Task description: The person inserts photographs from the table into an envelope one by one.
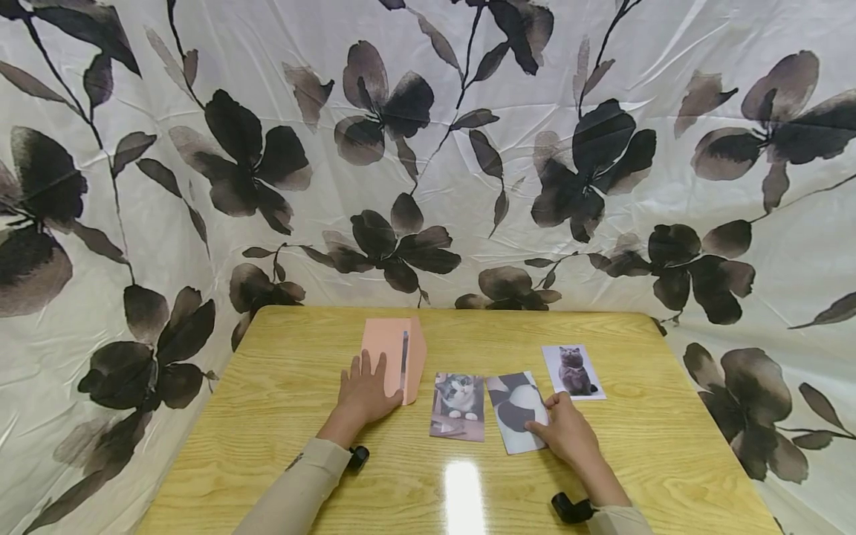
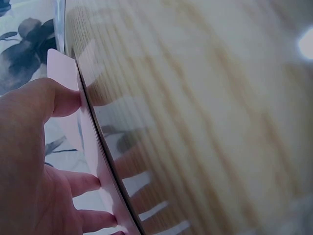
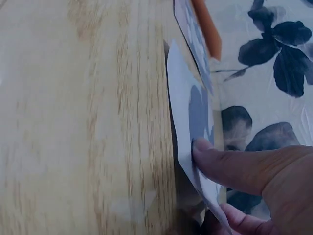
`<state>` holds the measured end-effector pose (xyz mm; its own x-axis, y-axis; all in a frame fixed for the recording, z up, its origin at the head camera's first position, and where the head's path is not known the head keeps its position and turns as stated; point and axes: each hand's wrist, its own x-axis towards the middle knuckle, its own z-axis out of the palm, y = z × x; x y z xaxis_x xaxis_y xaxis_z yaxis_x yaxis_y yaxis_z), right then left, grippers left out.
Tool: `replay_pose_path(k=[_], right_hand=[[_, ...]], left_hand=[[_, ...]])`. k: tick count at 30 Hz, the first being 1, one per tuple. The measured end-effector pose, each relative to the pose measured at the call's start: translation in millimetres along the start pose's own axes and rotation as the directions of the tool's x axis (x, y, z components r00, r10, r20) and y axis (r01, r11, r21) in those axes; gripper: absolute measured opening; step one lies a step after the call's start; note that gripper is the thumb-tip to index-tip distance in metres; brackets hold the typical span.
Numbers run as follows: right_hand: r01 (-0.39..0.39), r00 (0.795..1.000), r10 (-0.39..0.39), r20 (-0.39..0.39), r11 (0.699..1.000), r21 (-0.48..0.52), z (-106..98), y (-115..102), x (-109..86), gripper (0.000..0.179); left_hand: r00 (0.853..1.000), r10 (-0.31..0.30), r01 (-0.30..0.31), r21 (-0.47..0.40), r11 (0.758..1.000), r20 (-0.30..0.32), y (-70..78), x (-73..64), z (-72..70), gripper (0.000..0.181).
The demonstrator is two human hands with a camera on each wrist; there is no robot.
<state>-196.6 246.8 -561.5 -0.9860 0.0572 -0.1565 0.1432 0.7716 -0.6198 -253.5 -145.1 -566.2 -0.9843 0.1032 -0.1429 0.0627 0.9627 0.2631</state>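
Note:
A pink envelope [image 1: 393,342] lies at the table's left with its flap on the right side, and a dark strip shows along its opening. My left hand [image 1: 364,390] rests on it with fingers spread; the left wrist view shows the thumb and fingertips touching the envelope [image 2: 87,122]. My right hand [image 1: 568,431] pinches the right edge of a black-and-white photo [image 1: 515,409], thumb on top and fingers at the underside. In the right wrist view this photo [image 3: 183,112] is partly raised off the table. Left of it lies a photo of a grey-and-white cat [image 1: 458,407].
Behind my right hand lies a photo of a grey sitting cat [image 1: 573,371]. The yellow wood-grain table [image 1: 267,386] has rounded far corners. A white cloth with dark flowers [image 1: 428,186] hangs behind and around it.

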Motion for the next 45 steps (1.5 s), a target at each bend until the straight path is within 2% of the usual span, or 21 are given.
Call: replay_pose_path(k=[7, 12, 17, 24, 37, 40, 45], right_hand=[[0.033, 0.999, -0.032, -0.009, 0.987, 0.159, 2, 12, 2.4, 0.045], [0.06, 0.998, -0.06, -0.004, 0.976, 0.208, 1, 16, 3.2, 0.04], [0.066, 0.997, -0.073, 0.019, 0.967, 0.248, 0, 18, 3.4, 0.04], [0.052, 0.997, -0.067, 0.032, 0.936, 0.348, -2, 19, 4.8, 0.041], [-0.005, 1.0, -0.005, 0.023, 0.896, 0.444, -7, 11, 10.3, 0.053], [-0.005, 1.0, -0.009, 0.028, 0.891, 0.454, -7, 8, 11.9, 0.055], [0.014, 0.999, -0.037, 0.035, 0.861, 0.509, -4, 0, 16.1, 0.055]], left_hand=[[1.0, 0.001, 0.0, 0.005, 1.0, -0.004, -0.9, -0.9, 3.0, 0.089], [1.0, 0.001, -0.001, 0.005, 1.0, -0.009, -1.4, -1.7, 3.5, 0.089], [1.0, 0.002, -0.002, 0.005, 1.0, -0.01, -0.7, -2.9, 2.7, 0.088], [1.0, 0.008, -0.008, 0.018, 1.0, -0.019, -1.1, -4.4, 2.9, 0.087], [1.0, 0.014, -0.013, 0.023, 1.0, -0.025, -3.2, -4.4, 7.4, 0.089], [0.999, 0.016, -0.015, 0.02, 1.0, -0.028, -2.8, -4.9, 6.7, 0.089], [1.0, 0.014, -0.013, 0.02, 1.0, -0.026, -1.8, -5.0, 5.7, 0.089]])
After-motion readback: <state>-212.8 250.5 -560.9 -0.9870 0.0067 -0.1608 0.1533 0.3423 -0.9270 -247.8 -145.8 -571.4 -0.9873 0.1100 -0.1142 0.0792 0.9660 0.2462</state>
